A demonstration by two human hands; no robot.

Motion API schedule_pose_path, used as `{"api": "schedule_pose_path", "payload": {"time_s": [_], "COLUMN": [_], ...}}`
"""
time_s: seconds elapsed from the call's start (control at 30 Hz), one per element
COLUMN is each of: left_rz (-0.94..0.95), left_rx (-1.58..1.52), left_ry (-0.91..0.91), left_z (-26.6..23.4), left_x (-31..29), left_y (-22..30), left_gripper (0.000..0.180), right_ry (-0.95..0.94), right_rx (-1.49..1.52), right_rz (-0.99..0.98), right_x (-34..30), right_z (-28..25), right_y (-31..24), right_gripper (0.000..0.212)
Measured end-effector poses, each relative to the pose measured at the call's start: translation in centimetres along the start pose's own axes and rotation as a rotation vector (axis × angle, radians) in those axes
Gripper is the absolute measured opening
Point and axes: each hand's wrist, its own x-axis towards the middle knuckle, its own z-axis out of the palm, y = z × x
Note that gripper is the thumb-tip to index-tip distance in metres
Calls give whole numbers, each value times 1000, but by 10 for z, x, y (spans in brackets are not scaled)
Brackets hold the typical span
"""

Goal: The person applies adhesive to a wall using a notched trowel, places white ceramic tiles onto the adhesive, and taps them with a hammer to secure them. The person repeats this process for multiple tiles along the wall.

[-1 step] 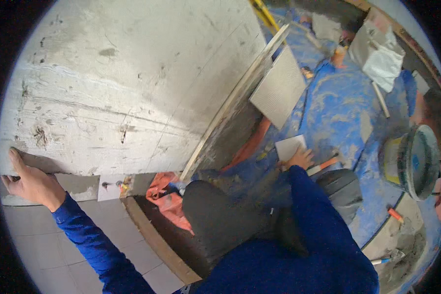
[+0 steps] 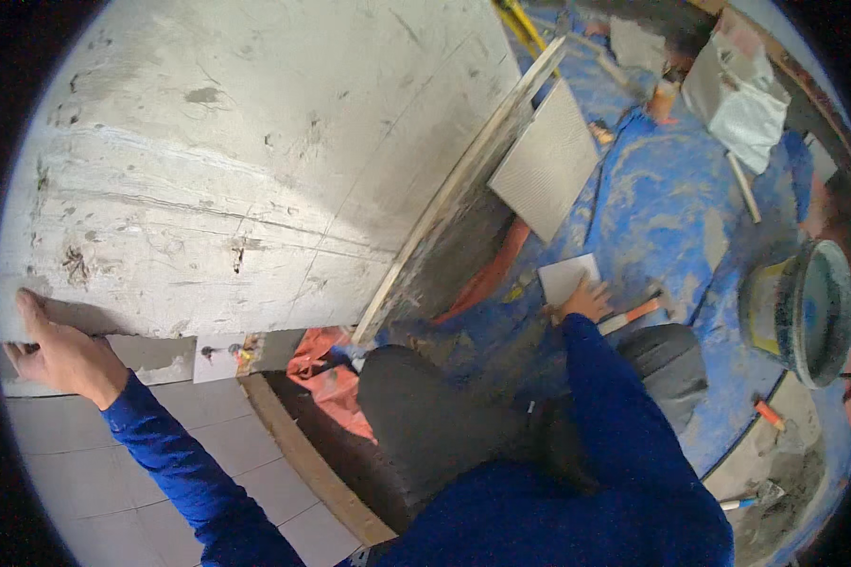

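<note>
My left hand (image 2: pixel 69 357) rests at the lower edge of a grey plastered wall (image 2: pixel 217 170), on the left. Its thumb points up against the wall face, and the other fingers spread apart below the edge. Further right, my right hand (image 2: pixel 586 300) reaches down to a small white tile (image 2: pixel 565 274) lying over the blue sheet. Its fingers are closed at the tile's near edge; part of the grip is hidden. Close beside that hand lies a tool with an orange and pale handle (image 2: pixel 632 316).
A large ribbed tile (image 2: pixel 546 163) leans by the wall's end. On the blue sheet (image 2: pixel 657 217) stand a bucket (image 2: pixel 818 312) and a white sack (image 2: pixel 742 94). An orange-handled tool (image 2: pixel 768 413) and a trowel (image 2: pixel 755 498) lie lower right. Pale tiles (image 2: pixel 180 463) cover the left floor.
The view has shifted slightly, so the things on the right sit a little further right. Both hands keep their places at the wall edge and the white tile.
</note>
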Motion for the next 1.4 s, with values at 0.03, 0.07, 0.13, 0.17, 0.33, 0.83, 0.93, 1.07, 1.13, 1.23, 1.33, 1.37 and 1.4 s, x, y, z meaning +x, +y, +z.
{"api": "schedule_pose_path", "payload": {"time_s": [0.03,0.07,0.13,0.17,0.33,0.83,0.93,1.07,1.13,1.23,1.33,1.37,1.4], "left_rz": [94,119,108,75,-228,-1162,-1332,-1268,-1291,-1236,-1321,-1244,-1188], "left_rx": [4,1,-23,-45,-103,-365,-446,-398,-477,-452,-509,-460,-435], "left_ry": [-84,-111,-133,-130,-27,-480,-442,-472,-448,-439,-363,-353,-335], "left_z": [0,-5,-21,-32,-69,-75,-79,-83,-83,-81,-75,-72,-70], "left_x": [5,8,14,10,-98,-466,-472,-481,-483,-485,-485,-484,-484], "left_y": [-7,-14,-30,-36,-19,-3,-4,-7,-7,-5,-1,1,3], "left_gripper": [76,72,65,63,59,68,70,69,69,70,74,75,76], "right_ry": [-10,-13,65,122,99,304,126,240,299,400,308,228,275], "right_rx": [7,28,-92,-188,-140,259,266,184,191,561,1380,1642,1645], "right_rz": [6,-4,28,41,28,181,483,483,324,300,403,400,253], "right_x": [9,14,24,27,32,28,53,95,111,119,84,64,28], "right_z": [13,26,52,62,67,26,46,98,105,83,40,21,16], "right_y": [-5,-3,-9,-9,-7,38,79,123,145,153,114,92,74], "right_gripper": [130,130,131,131,142,70,67,74,79,63,44,37,30]}}
